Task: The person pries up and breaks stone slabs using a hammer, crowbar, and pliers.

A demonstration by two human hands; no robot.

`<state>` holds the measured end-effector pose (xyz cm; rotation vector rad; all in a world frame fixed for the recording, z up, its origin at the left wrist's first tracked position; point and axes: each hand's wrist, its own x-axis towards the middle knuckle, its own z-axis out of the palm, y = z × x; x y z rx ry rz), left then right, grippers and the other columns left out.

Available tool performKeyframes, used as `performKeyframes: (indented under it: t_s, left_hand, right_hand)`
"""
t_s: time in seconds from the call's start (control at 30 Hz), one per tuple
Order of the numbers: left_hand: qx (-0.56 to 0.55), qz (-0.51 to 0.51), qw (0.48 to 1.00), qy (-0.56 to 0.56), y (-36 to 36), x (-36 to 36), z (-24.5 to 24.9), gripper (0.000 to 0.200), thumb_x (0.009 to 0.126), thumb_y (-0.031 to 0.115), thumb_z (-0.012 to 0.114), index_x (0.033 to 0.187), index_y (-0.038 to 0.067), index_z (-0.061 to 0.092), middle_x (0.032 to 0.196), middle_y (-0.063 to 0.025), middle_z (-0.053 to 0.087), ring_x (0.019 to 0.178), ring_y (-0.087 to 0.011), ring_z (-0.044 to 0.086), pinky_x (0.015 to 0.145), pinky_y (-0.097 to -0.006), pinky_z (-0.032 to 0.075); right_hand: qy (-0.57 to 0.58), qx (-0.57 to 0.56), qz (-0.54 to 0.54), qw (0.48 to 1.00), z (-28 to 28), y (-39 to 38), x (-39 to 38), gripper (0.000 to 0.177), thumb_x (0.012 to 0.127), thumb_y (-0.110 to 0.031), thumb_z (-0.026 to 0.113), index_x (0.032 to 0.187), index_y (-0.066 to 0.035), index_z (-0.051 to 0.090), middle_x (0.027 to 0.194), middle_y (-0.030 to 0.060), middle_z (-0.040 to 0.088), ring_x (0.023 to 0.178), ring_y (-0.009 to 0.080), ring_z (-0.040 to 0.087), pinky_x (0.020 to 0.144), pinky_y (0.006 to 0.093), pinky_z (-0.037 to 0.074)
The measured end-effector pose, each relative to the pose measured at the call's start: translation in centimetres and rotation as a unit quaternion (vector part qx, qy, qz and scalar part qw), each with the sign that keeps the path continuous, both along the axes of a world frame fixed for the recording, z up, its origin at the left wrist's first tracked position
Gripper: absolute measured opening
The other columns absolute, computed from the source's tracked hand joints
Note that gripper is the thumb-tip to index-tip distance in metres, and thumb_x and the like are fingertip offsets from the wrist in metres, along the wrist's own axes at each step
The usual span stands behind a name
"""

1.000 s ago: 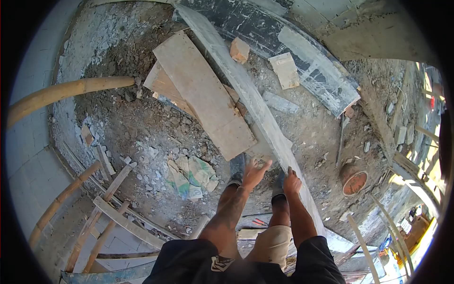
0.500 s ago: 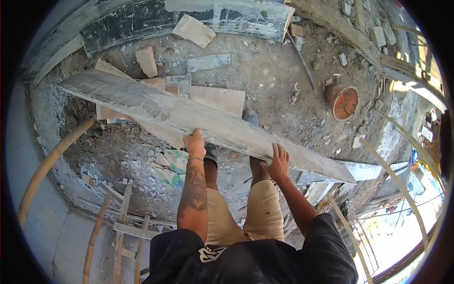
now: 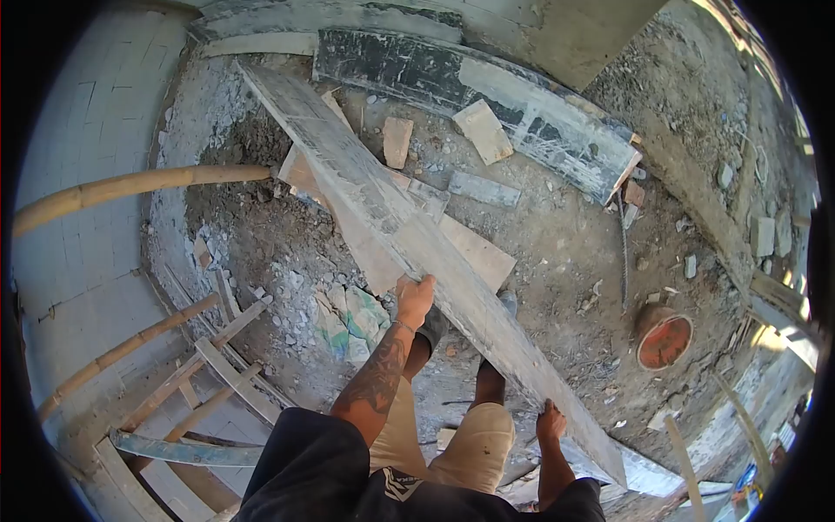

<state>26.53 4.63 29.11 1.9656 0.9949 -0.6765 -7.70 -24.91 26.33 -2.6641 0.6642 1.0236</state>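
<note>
A long, cement-smeared wooden plank crosses in front of my legs, slanting from upper left to lower right. My left hand is wrapped round its near edge close to the middle, thumb side up. Further along, toward the plank's lower right end, my right hand is closed on the same edge. The fingers beneath the board are hidden. Under the plank lie a flat tan board and a crumpled green-and-white sack, the sack just left of my feet.
A dark, plaster-streaked board lies at the back, with brick pieces before it. An orange-lined bucket stands at right. Bamboo poles and a wooden frame occupy the left, beside a block wall. Rubble covers the ground.
My view has turned, so the plank now slants more steeply in it. My right hand, earlier with fingers spread on the plank's face, has closed on its edge. My left hand keeps its grip.
</note>
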Motion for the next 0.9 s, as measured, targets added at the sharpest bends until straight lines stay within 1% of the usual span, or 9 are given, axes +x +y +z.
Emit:
performKeyframes:
  t_s: [0.17,0.27,0.37,0.43,0.5,0.6,0.67,0.73,0.9]
  left_hand:
    - [0.009,0.018,0.998,-0.061,2.3,5.4,3.6,0.048,0.075,0.038,0.056,0.091,-0.007,0.061,0.103,-0.0262,0.057,0.102,-0.0385,0.051,0.084,-0.0396,0.043]
    - [0.020,-0.026,0.997,-0.077,5.8,10.9,4.2,0.050,0.074,0.041,0.055,0.090,-0.005,0.063,0.103,-0.0243,0.058,0.103,-0.0382,0.052,0.087,-0.0376,0.042]
    - [0.043,0.048,0.985,-0.161,9.4,16.9,4.8,0.036,0.072,0.029,0.062,0.079,-0.007,0.064,0.073,-0.0171,0.064,0.074,-0.0261,0.064,0.062,-0.0337,0.051]
    - [-0.028,0.030,0.997,-0.071,12.2,20.2,7.4,0.064,0.074,0.051,0.055,0.098,-0.008,0.060,0.114,-0.0264,0.052,0.110,-0.0372,0.048,0.096,-0.0352,0.035]
    - [-0.071,0.022,0.992,-0.102,13.1,21.2,14.6,0.077,0.071,0.057,0.056,0.107,-0.011,0.054,0.120,-0.0270,0.048,0.113,-0.0365,0.045,0.097,-0.0351,0.033]
    - [-0.012,0.053,0.978,-0.200,11.4,17.6,12.5,0.109,0.065,0.071,0.057,0.126,-0.016,0.030,0.128,-0.0271,0.042,0.119,-0.0345,0.042,0.099,-0.0344,0.032]
    - [-0.148,0.014,0.978,-0.150,7.6,13.6,10.2,0.113,0.067,0.069,0.057,0.130,-0.017,0.019,0.121,-0.0268,0.049,0.117,-0.0345,0.044,0.099,-0.0340,0.032]
    - [-0.159,-0.008,0.985,-0.063,5.3,14.4,14.3,0.105,0.069,0.066,0.057,0.126,-0.017,0.028,0.121,-0.0285,0.047,0.117,-0.0357,0.044,0.098,-0.0355,0.034]
    - [-0.159,0.020,0.987,-0.025,3.9,22.3,5.8,0.068,0.076,0.056,0.053,0.095,-0.009,0.058,0.102,-0.0316,0.056,0.102,-0.0435,0.050,0.092,-0.0399,0.038]
  right_hand:
    - [0.085,0.002,0.051,0.995,5.4,1.0,7.9,0.032,0.073,-0.017,0.059,0.104,-0.012,0.060,0.080,0.0171,0.064,0.074,0.0369,0.062,0.068,0.0449,0.050]
    - [0.010,-0.003,0.089,0.996,8.3,2.4,12.2,0.030,0.075,-0.024,0.061,0.102,-0.013,0.062,0.077,0.0169,0.064,0.071,0.0355,0.062,0.065,0.0450,0.049]
    - [0.014,-0.015,0.101,0.995,12.7,5.8,19.8,0.030,0.077,-0.030,0.061,0.100,-0.012,0.063,0.075,0.0168,0.064,0.069,0.0345,0.062,0.063,0.0452,0.048]
    - [-0.023,-0.014,0.141,0.990,14.7,7.6,23.2,0.029,0.077,-0.031,0.061,0.099,-0.011,0.063,0.073,0.0168,0.063,0.067,0.0349,0.061,0.063,0.0449,0.047]
    - [-0.049,-0.022,0.159,0.986,17.1,9.4,27.7,0.027,0.077,-0.030,0.061,0.095,-0.010,0.063,0.072,0.0162,0.063,0.068,0.0353,0.061,0.064,0.0444,0.047]
    - [-0.072,-0.019,0.203,0.976,19.4,12.0,35.5,0.024,0.077,-0.029,0.059,0.089,-0.009,0.062,0.072,0.0153,0.063,0.070,0.0329,0.062,0.067,0.0444,0.046]
    - [-0.130,0.007,0.251,0.959,19.3,13.5,39.4,0.023,0.075,-0.029,0.059,0.084,-0.007,0.062,0.072,0.0149,0.063,0.071,0.0317,0.062,0.068,0.0435,0.045]
    - [-0.187,0.035,0.305,0.933,19.3,15.6,44.0,0.023,0.074,-0.028,0.060,0.080,-0.006,0.061,0.071,0.0145,0.063,0.072,0.0306,0.061,0.069,0.0425,0.045]
    - [-0.231,0.079,0.357,0.902,16.6,20.5,53.9,0.019,0.070,-0.023,0.061,0.070,-0.004,0.059,0.067,0.0128,0.062,0.072,0.0264,0.059,0.070,0.0365,0.043]
